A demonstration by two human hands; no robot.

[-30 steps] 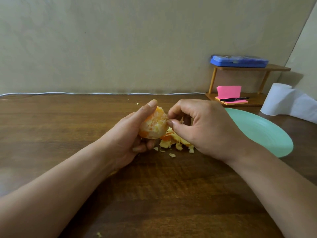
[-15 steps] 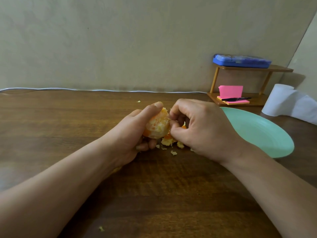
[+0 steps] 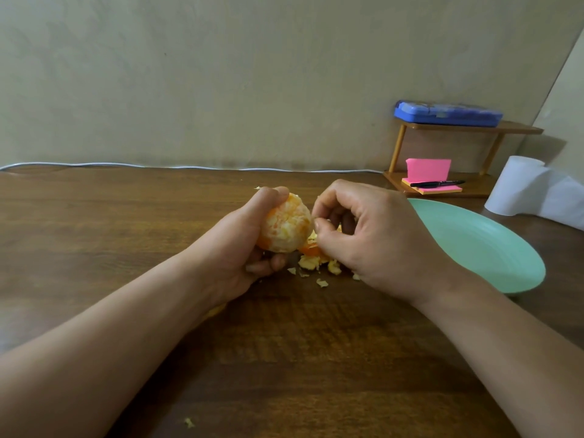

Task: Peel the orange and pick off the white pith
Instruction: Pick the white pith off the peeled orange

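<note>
The orange is mostly peeled, pale with patches of white pith, and sits in my left hand, whose thumb curls over its top and fingers wrap under it. My right hand is just right of the fruit, thumb and forefinger pinched together at its right side on a small bit of pith. A heap of peel and pith scraps lies on the wooden table beneath both hands, partly hidden by the right hand.
A mint-green plate lies right of my right hand. Behind it a small wooden shelf holds pink sticky notes, a pen and a blue case. A paper roll stands far right. A white cable runs along the wall.
My left hand turned the orange slightly and its thumb curled further over the top. My right hand's pinch stayed at the fruit's right side, with its fingers lifted a little.
</note>
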